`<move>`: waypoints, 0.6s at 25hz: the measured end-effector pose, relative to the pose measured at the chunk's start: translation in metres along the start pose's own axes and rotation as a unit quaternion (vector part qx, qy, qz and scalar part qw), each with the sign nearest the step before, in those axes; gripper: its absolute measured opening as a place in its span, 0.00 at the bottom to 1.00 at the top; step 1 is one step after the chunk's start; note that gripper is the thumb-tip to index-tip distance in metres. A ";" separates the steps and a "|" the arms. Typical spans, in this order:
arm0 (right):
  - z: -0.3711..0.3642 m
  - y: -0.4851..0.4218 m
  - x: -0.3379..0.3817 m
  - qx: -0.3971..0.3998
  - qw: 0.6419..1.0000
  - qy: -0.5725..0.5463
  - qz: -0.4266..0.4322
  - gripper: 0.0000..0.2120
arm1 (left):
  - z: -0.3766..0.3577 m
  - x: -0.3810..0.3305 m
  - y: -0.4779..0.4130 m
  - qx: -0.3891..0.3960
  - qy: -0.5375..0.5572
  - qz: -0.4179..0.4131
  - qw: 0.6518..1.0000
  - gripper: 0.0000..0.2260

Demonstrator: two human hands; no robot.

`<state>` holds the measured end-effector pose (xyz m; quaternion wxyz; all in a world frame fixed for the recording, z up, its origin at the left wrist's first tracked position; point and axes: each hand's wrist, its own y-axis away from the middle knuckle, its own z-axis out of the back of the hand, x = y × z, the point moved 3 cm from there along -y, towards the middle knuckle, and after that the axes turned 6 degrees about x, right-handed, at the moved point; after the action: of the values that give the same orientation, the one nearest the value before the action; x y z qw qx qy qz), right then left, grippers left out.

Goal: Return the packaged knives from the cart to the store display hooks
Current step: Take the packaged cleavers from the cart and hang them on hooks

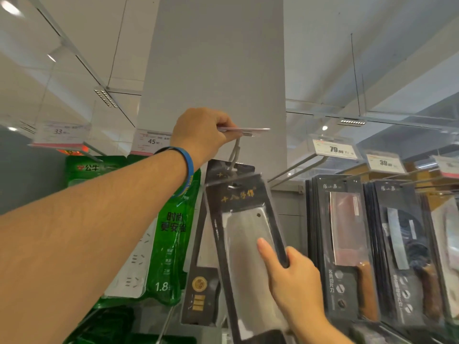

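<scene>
- Left hand (203, 130) pinches the tag (248, 130) up; hold it high.
- Right hand (295, 276) grips the pack (246, 244) edge; steer its hole (234, 187) onto the hook (236, 151), then slide back.

Bright, even store light falls from above: a round ceiling lamp (10, 7) is blown out at the top left, and slotted track lights (106, 98) glow white. Shadows are soft. Pale glare lies on the clear plastic of the knife package (248, 247) and the green packs (173, 244). The edges bow with wide-angle distortion, and the left price tag (60, 134) is smeared and soft.
</scene>
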<state>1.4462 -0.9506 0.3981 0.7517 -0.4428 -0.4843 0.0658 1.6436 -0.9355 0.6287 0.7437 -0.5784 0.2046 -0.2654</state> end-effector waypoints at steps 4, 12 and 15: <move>0.004 -0.014 0.031 -0.015 0.998 -0.037 0.055 0.33 | 0.002 0.001 0.000 0.006 -0.005 0.004 1.000 0.10; 0.008 -0.021 0.042 -0.002 0.999 -0.033 0.040 0.32 | 0.005 -0.004 -0.001 0.028 -0.009 0.013 0.999 0.11; 0.013 -0.023 0.042 -0.011 0.999 -0.008 0.050 0.32 | 0.005 -0.005 0.000 0.028 -0.014 0.014 0.999 0.11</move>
<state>1.4496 -0.9346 0.4450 0.7390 -0.4740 -0.4680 0.1013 1.6432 -0.9288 0.6300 0.7662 -0.5578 0.1944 -0.2528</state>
